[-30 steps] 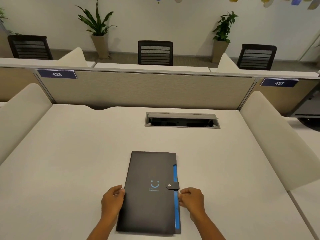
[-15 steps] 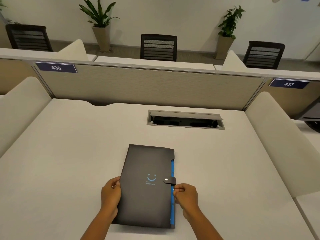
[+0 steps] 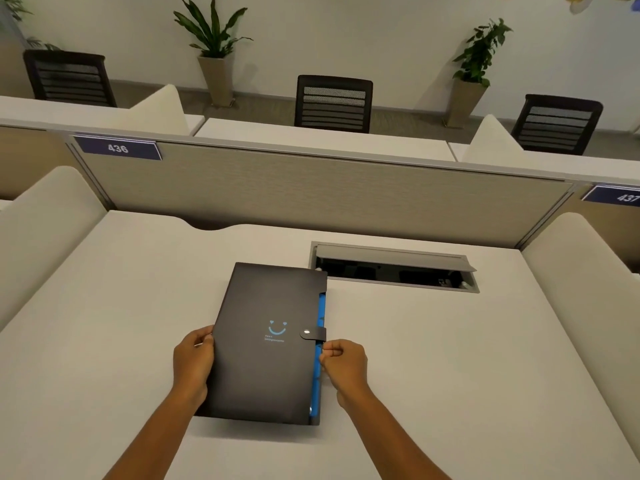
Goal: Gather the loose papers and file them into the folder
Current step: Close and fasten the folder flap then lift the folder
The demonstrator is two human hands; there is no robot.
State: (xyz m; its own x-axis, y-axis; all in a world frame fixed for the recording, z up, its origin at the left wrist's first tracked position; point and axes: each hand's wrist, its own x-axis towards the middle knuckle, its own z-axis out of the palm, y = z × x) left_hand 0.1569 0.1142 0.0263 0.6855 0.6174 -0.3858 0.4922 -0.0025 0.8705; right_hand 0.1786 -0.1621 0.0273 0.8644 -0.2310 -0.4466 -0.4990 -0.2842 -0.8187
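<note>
1. Lying flat on the white desk (image 3: pixel 104 341) in the lower centre of the frame, the dark expanding folder (image 3: pixel 266 368) has its long side running away from the person and its far right corner touching the rim of the cable tray (image 3: pixel 394 266) cut into the desk.
2. The left hand (image 3: pixel 193 360) grips the folder's left edge, fingers curled over it; judging by the grip, it steadies the folder so it does not slide.
3. The right hand (image 3: pixel 343 360) is curled into a loose fist against the folder's right edge, just below the snap tab (image 3: pixel 313 334). Thumb and fingers are pinched together at the blue edge (image 3: pixel 320 344); whether they grip the cover or only press on it I cannot tell.
4. The tab is wrapped over the cover with its stud showing, so the folder looks shut. The hand sits there probably to undo the tab.
5. As for contents, only the blue inner pockets show along the right side. Whether any sheets sit inside is hidden.
6. No loose papers are visible anywhere on the desk, so I judge that either they are already filed or they lie out of view.
7. The cable tray in the centre right of the frame stands open, dark inside, with its contents too dim to name.
</note>
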